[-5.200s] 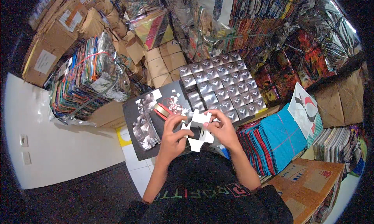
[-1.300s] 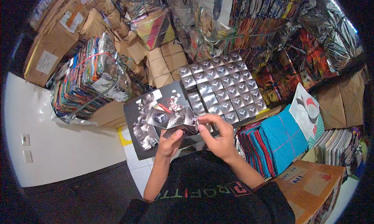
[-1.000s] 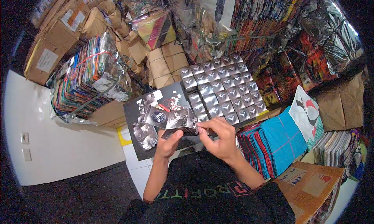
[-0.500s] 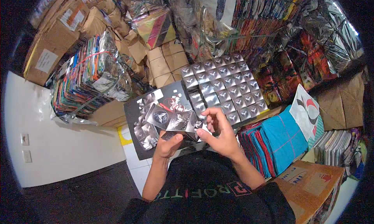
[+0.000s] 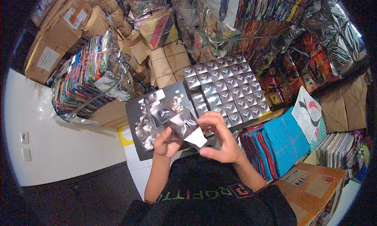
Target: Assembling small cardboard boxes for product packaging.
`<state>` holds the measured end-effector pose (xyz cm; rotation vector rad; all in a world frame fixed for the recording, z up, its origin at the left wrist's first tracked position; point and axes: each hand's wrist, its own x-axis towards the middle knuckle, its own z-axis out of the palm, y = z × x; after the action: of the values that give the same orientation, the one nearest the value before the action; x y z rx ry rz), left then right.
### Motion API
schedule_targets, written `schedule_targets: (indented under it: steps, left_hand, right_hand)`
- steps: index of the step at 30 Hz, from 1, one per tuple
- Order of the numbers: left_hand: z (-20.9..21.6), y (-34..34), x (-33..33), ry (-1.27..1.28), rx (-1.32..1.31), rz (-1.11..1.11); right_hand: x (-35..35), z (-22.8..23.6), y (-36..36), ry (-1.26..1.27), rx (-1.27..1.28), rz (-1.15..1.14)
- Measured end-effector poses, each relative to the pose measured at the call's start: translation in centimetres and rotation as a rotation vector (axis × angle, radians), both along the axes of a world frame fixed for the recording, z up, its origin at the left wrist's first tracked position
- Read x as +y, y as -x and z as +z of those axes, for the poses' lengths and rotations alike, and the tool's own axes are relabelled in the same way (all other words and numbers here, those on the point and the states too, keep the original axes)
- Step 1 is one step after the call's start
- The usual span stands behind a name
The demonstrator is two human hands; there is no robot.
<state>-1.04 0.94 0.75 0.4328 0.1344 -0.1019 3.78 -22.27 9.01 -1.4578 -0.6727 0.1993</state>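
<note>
My left hand (image 5: pixel 166 145) is closed around a small silver-grey cardboard box (image 5: pixel 181 122), its thumb pressed on the near side. The box is partly unfolded, and a white flap (image 5: pixel 196 139) sticks out at its right end. Beside that flap, my right hand (image 5: pixel 223 141) has its thumb and fingers spread apart. Its fingertips are close to the box; whether they touch it I cannot tell. Under the hands lies a dark board (image 5: pixel 137 104) with a red and white drawing. Flat grey printed cartons (image 5: pixel 146 128) lie on its left part.
Rows of assembled small silver boxes (image 5: pixel 231 84) stand just beyond my right hand. At the right are a folded blue cloth stack (image 5: pixel 288 133) and a cardboard carton (image 5: pixel 310 186). Plastic-wrapped bundles (image 5: pixel 88 76) and brown paper parcels (image 5: pixel 169 65) crowd the left and back.
My right thumb has moved off the box toward me, and the right hand has spread. The white inside of the end flap now shows. My left hand still holds the box.
</note>
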Motion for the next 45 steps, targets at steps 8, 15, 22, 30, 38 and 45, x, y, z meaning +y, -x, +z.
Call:
schedule_targets:
  steps: [8,15,22,30,38,45]
  left_hand:
    - [0.8,-0.2,0.3,0.009,-0.043,-0.044]
    - [2.4,0.2,-0.9,-0.131,-0.046,-0.092]
    - [1.9,0.0,-0.6,-0.140,-0.046,-0.078]
    - [3.3,0.0,-0.6,-0.282,-0.066,-0.136]
    - [3.7,0.2,-0.8,-0.201,-0.063,-0.226]
    - [3.4,0.4,-0.8,-0.182,-0.111,-0.226]
  right_hand:
    - [-0.2,0.7,0.0,0.111,-0.293,-0.103]
    - [0.8,0.0,0.8,0.084,-0.168,-0.333]
    - [0.4,0.8,0.6,0.203,-0.282,-0.227]
    - [-1.0,1.6,-0.4,0.293,-0.324,-0.138]
    - [-0.6,1.9,-0.2,0.228,-0.064,-0.177]
    - [-0.1,-0.3,0.1,0.101,0.232,-0.109]
